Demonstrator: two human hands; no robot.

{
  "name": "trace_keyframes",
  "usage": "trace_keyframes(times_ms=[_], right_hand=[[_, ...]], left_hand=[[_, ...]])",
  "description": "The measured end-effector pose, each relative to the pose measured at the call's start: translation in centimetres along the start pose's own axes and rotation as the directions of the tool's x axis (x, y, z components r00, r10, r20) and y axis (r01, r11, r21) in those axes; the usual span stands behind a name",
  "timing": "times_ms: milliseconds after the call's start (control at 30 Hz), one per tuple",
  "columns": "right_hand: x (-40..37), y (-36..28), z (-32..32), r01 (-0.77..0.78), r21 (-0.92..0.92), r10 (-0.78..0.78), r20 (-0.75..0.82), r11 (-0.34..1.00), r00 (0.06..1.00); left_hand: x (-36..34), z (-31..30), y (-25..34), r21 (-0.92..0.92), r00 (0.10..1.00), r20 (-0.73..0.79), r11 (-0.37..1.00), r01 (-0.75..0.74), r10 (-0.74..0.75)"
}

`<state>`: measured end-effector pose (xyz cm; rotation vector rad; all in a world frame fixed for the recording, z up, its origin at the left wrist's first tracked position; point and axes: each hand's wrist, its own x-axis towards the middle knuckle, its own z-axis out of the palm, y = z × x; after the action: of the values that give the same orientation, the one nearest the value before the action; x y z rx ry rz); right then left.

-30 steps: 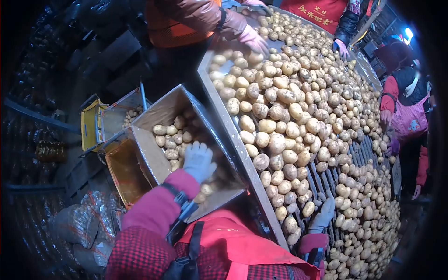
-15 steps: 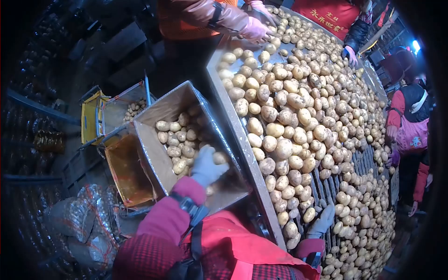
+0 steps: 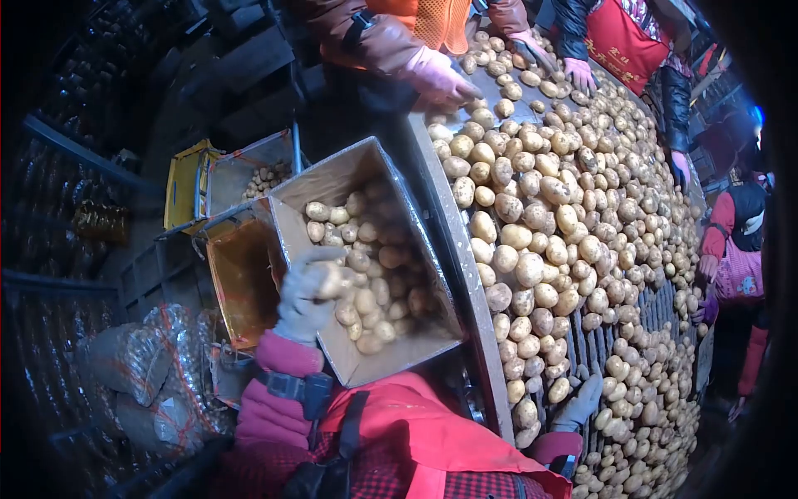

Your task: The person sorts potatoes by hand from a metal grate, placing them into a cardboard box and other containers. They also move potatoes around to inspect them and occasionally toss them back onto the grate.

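Observation:
My left hand [image 3: 306, 298], in a grey glove, is over the left rim of the cardboard box [image 3: 339, 170], with its fingers closed round a potato [image 3: 334, 281]; motion blurs it a little. Below it, many potatoes [image 3: 366, 249] lie in the box. My right hand [image 3: 579, 403], also gloved in grey, rests on the slatted part of the sorting table [image 3: 455, 241], beside loose potatoes [image 3: 559, 388]. Its fingers are spread and nothing shows in them.
Co-workers' pink-gloved hands [image 3: 440, 76] are among potatoes at the top. Another person [image 3: 731, 241] stands at the far right. Yellow-sided containers [image 3: 184, 187] and filled sacks [image 3: 133, 366] are on the left. The table's metal edge runs beside the box.
My left hand has moved left, from inside the box to its left rim. The view has shifted, so box and table appear further right. A co-worker's hand now shows on the potatoes at the top.

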<state>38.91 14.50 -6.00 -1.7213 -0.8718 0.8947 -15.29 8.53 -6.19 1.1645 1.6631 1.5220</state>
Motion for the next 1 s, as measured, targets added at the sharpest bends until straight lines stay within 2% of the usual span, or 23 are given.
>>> trace_keyframes(times_ms=[33, 67, 100, 133, 233, 267, 333, 367, 433, 467, 533, 600, 700, 800, 833, 867, 933, 967, 1000], right_hand=[[0.0, 0.2, -0.1, -0.004, 0.001, 0.004, -0.022, 1.0, 1.0], [-0.1, 0.2, -0.2, -0.003, 0.001, 0.003, -0.006, 1.0, 1.0], [-0.1, 0.3, -0.3, -0.002, 0.003, 0.002, 0.009, 1.0, 1.0], [0.0, 0.3, -0.4, -0.001, 0.007, 0.001, 0.024, 1.0, 1.0], [0.2, 0.6, -0.7, 0.01, -0.012, -0.009, 0.034, 1.0, 0.999], [0.2, 0.5, -0.6, 0.002, -0.009, -0.002, 0.019, 1.0, 1.0], [-0.1, -0.1, 0.0, -0.012, -0.005, 0.012, -0.016, 1.0, 1.0], [-0.3, -0.5, 0.4, -0.01, 0.001, 0.01, -0.024, 1.0, 1.0], [-0.9, -1.3, 1.1, -0.01, 0.01, 0.011, -0.033, 1.0, 0.999], [-0.9, -1.2, 1.0, -0.01, 0.009, 0.01, -0.033, 1.0, 0.999], [-0.6, -1.0, 0.9, -0.007, 0.01, 0.008, -0.037, 1.0, 0.999], [-0.5, -0.7, 0.6, 0.0, 0.01, 0.001, -0.028, 1.0, 1.0], [-0.3, -0.4, 0.5, 0.01, 0.003, -0.01, -0.02, 1.0, 1.0], [0.1, 0.3, -0.4, 0.023, 0.009, -0.023, -0.013, 1.0, 1.0], [0.0, 0.3, -0.4, 0.024, 0.009, -0.024, -0.008, 1.0, 1.0], [-0.1, 0.4, -0.3, 0.021, 0.009, -0.021, -0.001, 1.0, 1.0], [-0.4, 0.1, -0.1, 0.035, -0.009, -0.034, 0.008, 0.999, 0.999], [-0.3, 0.1, 0.0, 0.037, -0.021, -0.037, 0.0, 0.999, 0.999], [-0.3, 0.0, 0.1, 0.041, -0.033, -0.041, -0.006, 0.999, 0.999]], left_hand=[[-0.3, -1.8, -0.8, 0.217, 0.994, -0.087, 0.975, -0.046, 0.066], [-0.8, -3.9, -2.2, 0.306, 0.976, -0.205, 0.952, -0.002, 0.068], [-1.1, -5.2, -1.3, -0.023, 0.927, -0.353, 0.991, 0.129, -0.128], [-1.3, -6.5, -0.4, -0.363, 0.837, -0.42, 0.91, 0.2, -0.351], [-2.8, -11.6, -3.5, -0.217, 0.596, -0.65, 0.866, 0.45, -0.472], [-3.2, -13.0, -4.1, -0.202, 0.579, -0.643, 0.84, 0.504, -0.502], [-4.5, -15.7, -10.2, 0.106, 0.641, -0.727, 0.883, 0.458, -0.245], [-4.3, -14.9, -9.2, 0.321, 0.711, -0.694, 0.835, 0.447, -0.114], [-3.2, -11.0, -4.4, 0.695, 0.836, -0.537, 0.618, 0.367, 0.108], [-2.6, -9.4, -3.5, 0.625, 0.869, -0.491, 0.721, 0.299, 0.065], [-0.7, -5.3, 0.2, 0.514, 0.952, -0.305, 0.844, 0.154, 0.011], [1.0, -1.6, 2.9, 0.401, 0.986, -0.131, 0.903, 0.15, -0.106], [4.4, 1.2, -0.3, 0.466, 0.967, -0.011, 0.855, 0.229, -0.253], [7.7, 0.5, 1.4, 0.491, 0.84, 0.056, 0.747, 0.448, -0.54], [7.6, -0.2, -0.1, 0.482, 0.944, 0.067, 0.839, 0.254, -0.324], [7.2, -1.3, -1.3, 0.557, 0.942, 0.085, 0.799, 0.226, -0.325], [7.4, -2.0, 0.4, 0.691, 0.937, 0.126, 0.707, 0.152, -0.325], [7.1, -1.9, 0.7, 0.749, 0.891, 0.114, 0.627, 0.214, -0.44], [7.1, -1.5, 1.0, 0.844, 0.825, 0.169, 0.512, 0.162, -0.539]])
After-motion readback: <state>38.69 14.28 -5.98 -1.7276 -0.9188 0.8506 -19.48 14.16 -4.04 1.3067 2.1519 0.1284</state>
